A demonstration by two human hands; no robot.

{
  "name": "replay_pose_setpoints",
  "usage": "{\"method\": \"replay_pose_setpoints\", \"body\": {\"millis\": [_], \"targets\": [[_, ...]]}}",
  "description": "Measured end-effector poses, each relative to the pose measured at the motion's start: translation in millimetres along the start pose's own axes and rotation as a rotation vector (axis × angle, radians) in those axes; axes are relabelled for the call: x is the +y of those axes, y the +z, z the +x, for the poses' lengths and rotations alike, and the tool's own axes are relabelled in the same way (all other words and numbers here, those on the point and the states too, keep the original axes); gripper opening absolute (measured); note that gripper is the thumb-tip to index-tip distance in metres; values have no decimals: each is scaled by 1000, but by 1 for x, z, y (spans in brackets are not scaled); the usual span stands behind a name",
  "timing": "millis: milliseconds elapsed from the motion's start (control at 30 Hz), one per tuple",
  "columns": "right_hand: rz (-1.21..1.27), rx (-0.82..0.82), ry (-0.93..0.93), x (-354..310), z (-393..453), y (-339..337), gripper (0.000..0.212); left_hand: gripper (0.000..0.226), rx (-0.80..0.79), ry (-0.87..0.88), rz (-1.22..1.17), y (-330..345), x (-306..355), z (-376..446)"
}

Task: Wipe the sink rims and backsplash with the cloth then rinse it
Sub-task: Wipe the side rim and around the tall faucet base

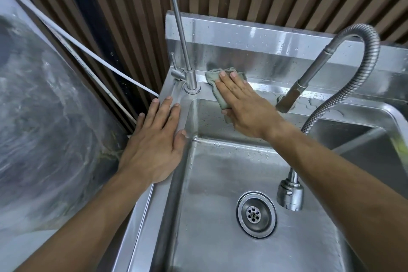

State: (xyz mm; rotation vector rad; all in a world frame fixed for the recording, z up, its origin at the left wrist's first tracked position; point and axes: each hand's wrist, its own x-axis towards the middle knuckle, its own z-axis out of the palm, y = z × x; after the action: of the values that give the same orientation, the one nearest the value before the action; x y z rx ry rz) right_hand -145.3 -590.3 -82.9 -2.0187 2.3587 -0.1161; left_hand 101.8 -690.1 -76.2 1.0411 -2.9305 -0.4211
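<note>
Pressing the green cloth flat on the back rim with our right hand, fingers straight, we have the backsplash just beyond the fingertips; our left hand lies open on the left rim.

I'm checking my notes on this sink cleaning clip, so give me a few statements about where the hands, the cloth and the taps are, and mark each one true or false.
1. The right hand presses the cloth flat on the back rim of the sink. True.
2. The left hand holds the thin tap. False: it lies flat on the left rim, fingers straight, apart from the tap.
3. The cloth lies just right of the thin tap's base. True.
4. Water is running from the flexible hose tap. False: no stream shows.
5. The drain is covered by the cloth. False: the drain is bare.
</note>
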Motion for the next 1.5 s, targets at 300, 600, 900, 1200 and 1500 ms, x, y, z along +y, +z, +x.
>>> {"method": "replay_pose_setpoints", "body": {"millis": [300, 600, 900, 1200, 1500], "targets": [[52, -105, 57, -3, 3, -15, 78, 72, 7, -3, -8, 1, 0, -1], [43, -35, 93, -14, -1, -16, 64, 66, 8, 1, -15, 1, 0, -1], [33, 332, 108, -20, 8, -48, 20, 73, 17, 3, -19, 3, -3, 0], [155, 154, 109, -20, 6, -4, 48, 74, 27, -7, -22, 4, -3, 2], [186, 167, 172, -36, 28, -1, 56, 71, 37, 3, -29, 4, -3, 1]]}}
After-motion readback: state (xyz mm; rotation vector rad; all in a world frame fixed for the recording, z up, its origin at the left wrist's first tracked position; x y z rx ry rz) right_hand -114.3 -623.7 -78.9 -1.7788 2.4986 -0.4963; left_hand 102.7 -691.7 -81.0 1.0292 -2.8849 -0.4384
